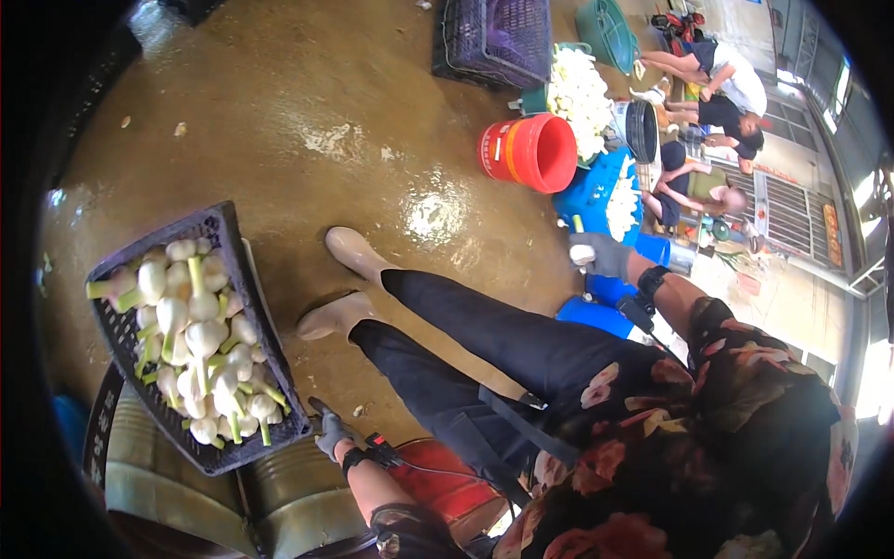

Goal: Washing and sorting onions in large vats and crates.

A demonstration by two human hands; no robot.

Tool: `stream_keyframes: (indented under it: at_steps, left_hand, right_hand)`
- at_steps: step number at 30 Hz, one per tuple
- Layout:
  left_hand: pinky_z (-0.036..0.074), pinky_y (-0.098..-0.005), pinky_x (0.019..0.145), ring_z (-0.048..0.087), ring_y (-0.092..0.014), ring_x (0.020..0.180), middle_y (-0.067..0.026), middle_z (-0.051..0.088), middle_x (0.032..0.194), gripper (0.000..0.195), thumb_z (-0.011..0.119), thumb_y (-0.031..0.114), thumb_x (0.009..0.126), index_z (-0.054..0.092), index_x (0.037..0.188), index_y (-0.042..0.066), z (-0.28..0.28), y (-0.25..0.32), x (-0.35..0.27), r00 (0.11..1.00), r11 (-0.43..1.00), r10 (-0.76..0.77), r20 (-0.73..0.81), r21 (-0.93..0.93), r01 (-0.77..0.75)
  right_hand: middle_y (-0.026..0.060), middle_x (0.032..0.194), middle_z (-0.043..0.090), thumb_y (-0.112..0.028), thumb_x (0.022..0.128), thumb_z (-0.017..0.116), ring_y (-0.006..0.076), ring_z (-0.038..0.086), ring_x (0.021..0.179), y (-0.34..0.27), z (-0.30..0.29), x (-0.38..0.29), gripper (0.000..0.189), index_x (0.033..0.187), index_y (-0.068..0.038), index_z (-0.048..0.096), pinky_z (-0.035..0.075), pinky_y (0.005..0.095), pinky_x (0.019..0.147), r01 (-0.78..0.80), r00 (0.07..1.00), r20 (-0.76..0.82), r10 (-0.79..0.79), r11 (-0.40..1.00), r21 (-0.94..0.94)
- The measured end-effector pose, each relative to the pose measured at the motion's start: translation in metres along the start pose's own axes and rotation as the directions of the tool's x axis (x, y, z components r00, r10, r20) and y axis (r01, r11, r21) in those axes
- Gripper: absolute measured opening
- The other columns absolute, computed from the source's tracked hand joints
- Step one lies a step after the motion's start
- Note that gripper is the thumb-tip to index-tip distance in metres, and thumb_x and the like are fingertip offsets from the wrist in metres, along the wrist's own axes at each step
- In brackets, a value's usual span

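Note:
My right hand (609,256), in a grey glove, grips a white garlic bulb (582,253) with a green stalk. My left hand (331,432), also gloved, is beside the near corner of a dark plastic crate (230,241). Its fingers look spread, with nothing visible in them; whether they touch the rim is unclear. Garlic bulbs (204,339) with cut green stalks heap the crate. Metal drums (167,447) show partly beneath and beside the crate; what carries its far side is hidden. Black devices are strapped to both my wrists.
My boots (353,253) stand on the wet floor (265,161). A red bucket (506,150), blue tub (583,195) and piled garlic (578,98) are off my right side. Several seated people (712,189) and a dog (655,94) are beyond. A red drum (447,482) stands by my left arm.

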State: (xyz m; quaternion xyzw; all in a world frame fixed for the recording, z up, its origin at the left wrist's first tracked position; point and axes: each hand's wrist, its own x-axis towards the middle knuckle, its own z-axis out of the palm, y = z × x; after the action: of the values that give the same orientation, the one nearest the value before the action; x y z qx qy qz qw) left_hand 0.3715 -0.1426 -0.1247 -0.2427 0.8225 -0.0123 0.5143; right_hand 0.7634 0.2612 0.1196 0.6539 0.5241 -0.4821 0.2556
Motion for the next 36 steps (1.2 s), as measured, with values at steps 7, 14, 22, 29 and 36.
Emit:
stream_keyframes:
  at_steps: [7,14,22,29,36]
  left_hand:
    - [0.042,-0.0273,0.084,0.056,-0.015,0.086,-0.0046,0.06,0.097,0.031,0.066,0.003,0.067,0.06,0.098,0.001,0.004,-0.001,0.01,0.921,0.828,0.294,-0.256,-0.412,-0.379]
    - [0.043,-0.0485,0.087,0.057,-0.03,0.098,-0.0107,0.061,0.106,0.034,0.041,0.028,0.086,0.058,0.106,0.007,0.032,0.013,0.024,0.918,-0.834,0.315,0.24,-0.391,0.388]
    - [0.036,-0.0508,0.094,0.051,-0.031,0.107,-0.0142,0.056,0.114,0.036,0.039,0.024,0.083,0.054,0.11,0.005,0.045,0.01,0.008,0.88,-0.826,0.474,0.044,-0.325,0.461]
    - [0.036,-0.0511,0.094,0.05,-0.031,0.108,-0.0151,0.053,0.117,0.039,0.04,0.023,0.084,0.049,0.118,0.004,0.051,0.016,0.01,0.854,-0.841,0.52,0.018,-0.16,0.516]
    - [0.039,-0.0424,0.093,0.047,-0.025,0.11,-0.0109,0.049,0.123,0.041,0.041,0.028,0.088,0.046,0.119,0.003,0.053,0.031,0.001,0.961,-0.492,0.193,-0.2,-0.867,-0.082]
  right_hand:
    - [0.0049,0.078,0.056,-0.013,0.078,0.057,0.0155,0.057,0.07,-0.083,0.012,0.025,0.013,0.087,-0.007,0.052,0.046,0.0261,0.06,-0.063,0.998,0.034,0.057,0.972,0.226]
    - [0.0072,0.076,0.059,-0.019,0.074,0.062,0.0159,0.058,0.069,-0.296,0.143,0.115,0.021,0.09,-0.006,0.056,0.046,0.0267,0.064,0.448,0.866,0.341,-0.367,0.872,-0.2]
    - [0.0154,0.091,0.061,-0.022,0.071,0.058,0.0266,0.06,0.081,-0.498,0.352,0.113,0.036,0.105,-0.01,0.058,0.046,0.0328,0.073,0.951,0.295,0.557,-0.776,0.184,-0.248]
    - [0.015,0.101,0.061,-0.022,0.072,0.056,0.0301,0.057,0.095,-0.547,0.487,0.095,0.036,0.106,-0.012,0.059,0.043,0.0356,0.084,0.788,0.465,0.651,-0.6,-0.055,-0.614]
    - [0.0126,0.109,0.058,-0.023,0.072,0.059,0.0285,0.055,0.099,-0.517,0.519,0.115,0.039,0.111,-0.017,0.057,0.043,0.0351,0.086,0.747,0.223,0.801,-0.555,-0.43,-0.506]
